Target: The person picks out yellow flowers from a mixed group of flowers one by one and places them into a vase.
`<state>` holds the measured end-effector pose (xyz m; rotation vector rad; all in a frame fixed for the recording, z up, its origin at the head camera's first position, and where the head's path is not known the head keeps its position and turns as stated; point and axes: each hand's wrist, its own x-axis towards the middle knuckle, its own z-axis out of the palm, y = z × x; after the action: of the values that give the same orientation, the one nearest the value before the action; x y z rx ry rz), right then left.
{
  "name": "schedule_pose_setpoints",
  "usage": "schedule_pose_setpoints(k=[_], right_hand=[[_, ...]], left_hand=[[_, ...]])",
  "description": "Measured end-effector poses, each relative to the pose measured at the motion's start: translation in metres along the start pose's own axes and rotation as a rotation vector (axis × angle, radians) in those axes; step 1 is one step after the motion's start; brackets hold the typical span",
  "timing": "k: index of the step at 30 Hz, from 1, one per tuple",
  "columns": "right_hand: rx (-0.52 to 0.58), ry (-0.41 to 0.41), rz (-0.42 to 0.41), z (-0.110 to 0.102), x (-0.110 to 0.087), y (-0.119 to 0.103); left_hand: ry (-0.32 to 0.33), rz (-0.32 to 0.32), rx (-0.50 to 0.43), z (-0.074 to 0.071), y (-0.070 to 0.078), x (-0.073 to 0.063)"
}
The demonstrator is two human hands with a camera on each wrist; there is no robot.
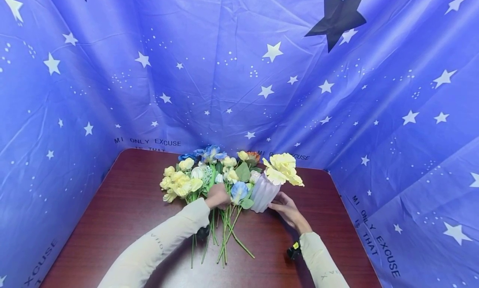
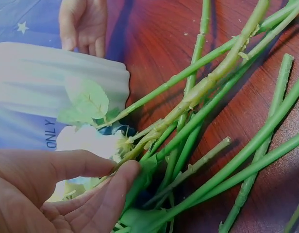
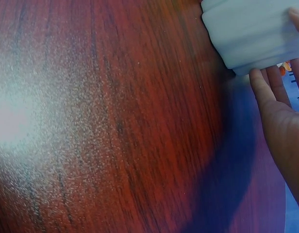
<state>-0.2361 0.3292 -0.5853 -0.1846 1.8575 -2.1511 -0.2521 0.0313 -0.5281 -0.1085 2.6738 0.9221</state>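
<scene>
A pale, ribbed vase (image 1: 264, 195) leans to the right with a large yellow flower (image 1: 285, 170) at its mouth. My right hand (image 1: 287, 209) holds the vase low on its right side; the right wrist view shows fingers (image 3: 260, 85) against the pale wall (image 3: 256, 34). Over the pile of artificial flowers, my left hand (image 1: 218, 196) pinches a stem (image 2: 132, 154) between thumb and forefinger, beneath a pale bloom (image 2: 91, 143). A blue flower (image 1: 239, 191) lies between the left hand and the vase. Some left fingers are hidden in the head view.
Yellow flowers (image 1: 179, 184) and blue flowers (image 1: 211, 153) lie in a heap on the dark red table (image 1: 123, 204). Several green stems (image 1: 224, 242) point toward the near edge. A blue star-printed cloth (image 1: 224, 92) surrounds the table.
</scene>
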Motion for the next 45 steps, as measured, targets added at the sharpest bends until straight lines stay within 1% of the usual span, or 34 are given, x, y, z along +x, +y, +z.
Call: schedule_pose_setpoints(k=[2,7,11,14,16,19,23,25,27,30,31,32,33,35,38,39,40,41,45], right_hand=[[0.001,0.003,0.000,0.000,0.000,0.000],[-0.003,0.003,0.006,-0.001,0.001,0.001],[-0.007,0.014,0.013,-0.001,0.000,0.000],[-0.005,0.018,0.015,0.000,0.000,-0.001],[-0.003,0.017,0.014,0.000,0.000,-0.001],[-0.005,0.014,0.009,0.000,0.000,-0.001],[-0.009,0.017,0.009,0.000,0.000,0.000],[-0.007,0.023,0.012,0.000,0.000,0.001],[-0.004,0.027,0.018,0.000,0.000,0.001],[-0.001,0.036,0.020,0.001,0.000,0.001],[-0.002,0.036,0.020,0.001,0.000,0.001],[-0.002,0.037,0.020,0.001,-0.001,0.001],[-0.001,0.037,0.019,0.002,-0.001,0.001],[-0.002,0.035,0.017,0.002,-0.001,0.001],[-0.001,0.033,0.019,0.002,-0.001,0.001],[-0.001,0.033,0.020,0.002,-0.001,0.001],[-0.002,0.033,0.020,0.002,0.000,0.001],[-0.002,0.033,0.021,0.002,0.000,0.001],[-0.003,0.030,0.018,0.001,0.000,0.001]], left_hand=[[-0.002,-0.001,-0.036,-0.002,-0.002,-0.001],[-0.036,-0.016,-0.148,-0.007,-0.003,-0.003],[-0.079,-0.067,-0.302,-0.011,-0.002,-0.003],[-0.114,-0.111,-0.460,-0.014,-0.002,-0.004],[-0.142,-0.129,-0.542,-0.015,-0.003,-0.003],[-0.200,-0.139,-0.626,-0.019,-0.006,0.000],[-0.294,-0.148,-0.661,-0.024,-0.009,0.005],[-0.330,-0.161,-0.675,-0.027,-0.010,0.006],[-0.346,-0.180,-0.680,-0.027,-0.010,0.007],[-0.331,-0.211,-0.691,-0.024,-0.009,0.009],[-0.325,-0.222,-0.698,-0.021,-0.010,0.011],[-0.342,-0.220,-0.726,-0.013,-0.016,0.023],[-0.345,-0.224,-0.735,-0.010,-0.018,0.027],[-0.342,-0.236,-0.755,-0.009,-0.017,0.029],[-0.365,-0.233,-0.802,-0.011,-0.017,0.026],[-0.345,-0.240,-0.794,-0.018,-0.010,0.015],[-0.342,-0.242,-0.806,-0.020,-0.009,0.011],[-0.349,-0.237,-0.820,-0.020,-0.009,0.011],[-0.336,-0.220,-0.843,-0.017,-0.012,0.011]])
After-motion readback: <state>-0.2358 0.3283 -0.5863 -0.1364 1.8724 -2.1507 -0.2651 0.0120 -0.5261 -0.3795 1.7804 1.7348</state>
